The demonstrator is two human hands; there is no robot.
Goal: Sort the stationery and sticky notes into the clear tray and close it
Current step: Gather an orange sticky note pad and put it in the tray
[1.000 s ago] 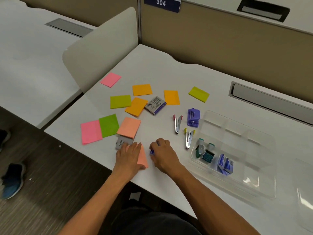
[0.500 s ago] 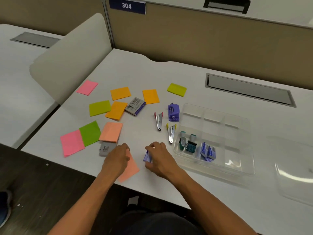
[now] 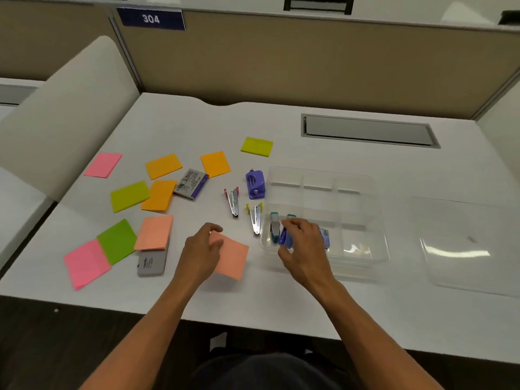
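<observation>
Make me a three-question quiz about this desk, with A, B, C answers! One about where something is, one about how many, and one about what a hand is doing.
1. Where is the lid of the clear tray?
A) shut on the tray
B) under the pink notes
C) on the table, right of the tray

2. How many small silver staplers lie on the table just left of the tray?
A) two
B) five
C) none

3. What is the right hand doing?
A) lying flat and empty
B) holding a small blue thing over the tray
C) lifting the lid

Answers:
1 C: the lid lies apart, beside the open tray.
2 A: one has pink tips, the other yellow.
3 B: it pinches the blue thing above the tray's near left compartment.
</observation>
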